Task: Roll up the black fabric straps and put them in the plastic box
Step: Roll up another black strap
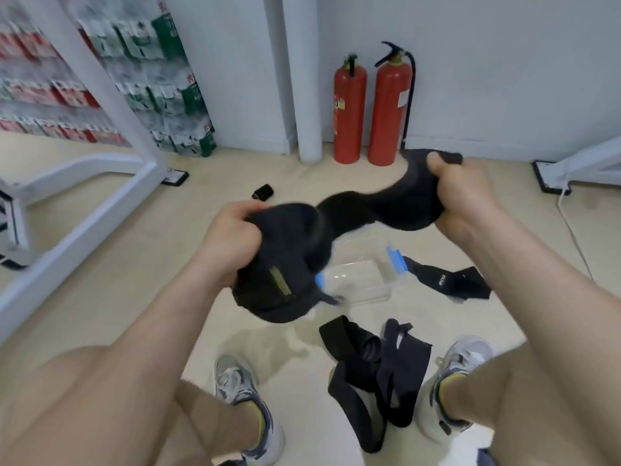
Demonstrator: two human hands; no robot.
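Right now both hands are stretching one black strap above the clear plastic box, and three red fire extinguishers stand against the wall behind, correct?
Nearly. The head view shows two red fire extinguishers against the wall, not three. The rest holds: the left hand and right hand both grip one black strap above the clear plastic box.

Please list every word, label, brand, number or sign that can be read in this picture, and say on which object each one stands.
No text can be read with certainty.
Black strap on the floor: a small white logo, too small to read.
Held black strap: an olive tag, no legible writing.
Left fire extinguisher: a label, blurred.
Right fire extinguisher: a white label, blurred.
Stacked packs: red and green print, blurred.
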